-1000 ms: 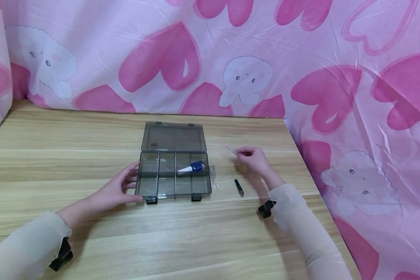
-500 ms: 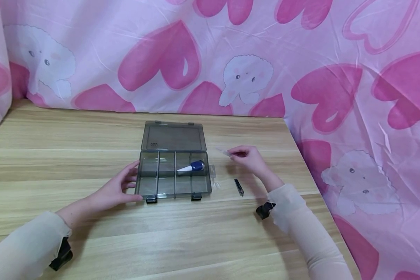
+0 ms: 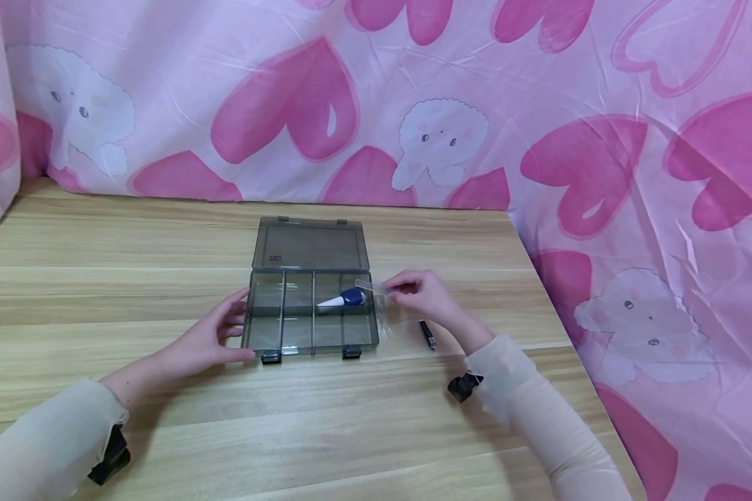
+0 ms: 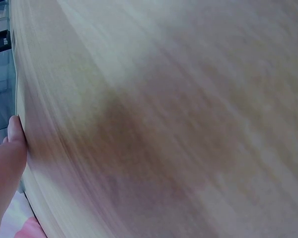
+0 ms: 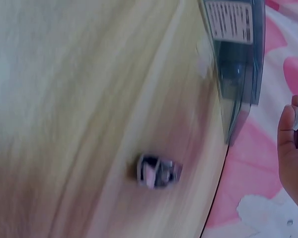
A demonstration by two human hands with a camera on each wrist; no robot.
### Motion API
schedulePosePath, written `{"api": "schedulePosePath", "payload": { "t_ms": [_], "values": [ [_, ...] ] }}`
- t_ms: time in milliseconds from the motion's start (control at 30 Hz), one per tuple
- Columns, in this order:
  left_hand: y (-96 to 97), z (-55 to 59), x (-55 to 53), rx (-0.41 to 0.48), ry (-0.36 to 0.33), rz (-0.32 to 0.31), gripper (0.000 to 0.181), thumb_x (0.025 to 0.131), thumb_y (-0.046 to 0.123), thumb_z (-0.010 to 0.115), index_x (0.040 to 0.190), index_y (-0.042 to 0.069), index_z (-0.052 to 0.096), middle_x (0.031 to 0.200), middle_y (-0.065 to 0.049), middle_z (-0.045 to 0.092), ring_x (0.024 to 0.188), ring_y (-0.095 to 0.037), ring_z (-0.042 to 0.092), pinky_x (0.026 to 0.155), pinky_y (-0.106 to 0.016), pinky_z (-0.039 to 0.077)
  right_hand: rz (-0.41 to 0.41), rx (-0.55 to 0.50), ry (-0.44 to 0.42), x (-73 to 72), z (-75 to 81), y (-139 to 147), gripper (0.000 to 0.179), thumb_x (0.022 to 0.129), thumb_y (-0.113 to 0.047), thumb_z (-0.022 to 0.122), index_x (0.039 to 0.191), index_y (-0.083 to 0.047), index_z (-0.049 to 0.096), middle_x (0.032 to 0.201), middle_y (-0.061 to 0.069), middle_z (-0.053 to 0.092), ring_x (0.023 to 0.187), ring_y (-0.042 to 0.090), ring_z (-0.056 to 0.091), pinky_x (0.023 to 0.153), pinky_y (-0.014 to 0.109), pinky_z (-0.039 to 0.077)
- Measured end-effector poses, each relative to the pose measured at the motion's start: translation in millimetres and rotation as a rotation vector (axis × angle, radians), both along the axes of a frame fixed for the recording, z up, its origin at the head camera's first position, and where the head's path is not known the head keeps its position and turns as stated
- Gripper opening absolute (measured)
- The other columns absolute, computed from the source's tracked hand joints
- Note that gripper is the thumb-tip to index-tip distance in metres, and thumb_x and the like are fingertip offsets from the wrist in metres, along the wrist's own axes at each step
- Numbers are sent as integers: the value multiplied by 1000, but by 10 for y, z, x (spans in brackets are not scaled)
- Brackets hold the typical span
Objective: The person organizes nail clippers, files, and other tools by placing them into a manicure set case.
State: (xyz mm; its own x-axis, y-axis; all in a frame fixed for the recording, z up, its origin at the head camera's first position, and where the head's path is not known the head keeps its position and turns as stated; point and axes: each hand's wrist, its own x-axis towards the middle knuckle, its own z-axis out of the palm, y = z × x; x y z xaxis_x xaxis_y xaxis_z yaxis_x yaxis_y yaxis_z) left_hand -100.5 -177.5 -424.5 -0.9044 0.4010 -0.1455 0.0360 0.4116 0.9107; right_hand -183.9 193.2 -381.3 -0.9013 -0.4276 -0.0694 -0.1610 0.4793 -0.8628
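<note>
A smoky clear compartment box (image 3: 297,327) lies on the table with its lid (image 3: 311,245) laid back. My left hand (image 3: 209,334) rests at the box's left side, thumb touching the front corner and fingers along the wall. My right hand (image 3: 423,296) pinches a thin clear plastic strip (image 3: 370,285), whose far end overlaps the box's right rim in the head view. Inside a right-hand compartment lies a tapered blue-and-white item (image 3: 345,299); its kind is unclear. Below my right hand a nail clipper (image 3: 427,335) lies on the wood, blurred in the right wrist view.
Beside the box's right wall there is a faint clear shape (image 3: 381,307) on the table, too indistinct to name. A barcode label (image 5: 231,21) shows on the box's side. A pink heart-print cloth (image 3: 363,104) hangs behind the table and along its right edge.
My right hand has moved left with the clear plastic strip, from the table's right side to the box's right rim. My left hand and the box have stayed put.
</note>
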Motion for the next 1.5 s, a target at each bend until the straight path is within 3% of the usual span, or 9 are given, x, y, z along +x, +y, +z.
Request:
{"api": "schedulePosePath", "payload": {
  "t_ms": [400,767,900,1167,1500],
  "values": [
    [-3,1,-3,2,6,2,106,74,17,77,150,5,4,142,-32,29,122,-44,42,102,-53,39,141,-18,-7,111,-81,-217,22,81,4,64,103,7,68,102,23,66,77,4,58,69,17,52],
    [-5,15,-15,4,-8,0,106,75,18,77,150,6,3,143,-31,29,123,-44,42,103,-54,38,189,79,10,204,-96,-354,19,83,0,65,101,0,71,104,15,68,89,13,61,77,19,54],
    [-10,9,-20,2,-3,-1,106,75,18,77,150,5,3,143,-32,29,122,-44,42,102,-54,39,207,160,53,243,-77,-399,19,83,-2,65,101,-4,71,105,11,68,92,15,62,79,17,54],
    [-8,16,-8,1,-3,-3,107,74,19,77,150,6,3,143,-31,29,122,-44,42,102,-54,39,291,286,223,328,-106,-503,16,83,-5,66,98,-6,72,98,5,70,88,12,59,74,17,51],
    [0,24,2,1,-4,-2,106,74,17,77,150,5,3,142,-32,29,122,-44,42,103,-54,38,310,376,227,367,-108,-553,16,85,-6,65,100,-7,71,102,3,69,97,14,61,84,25,53]
  ]
}}
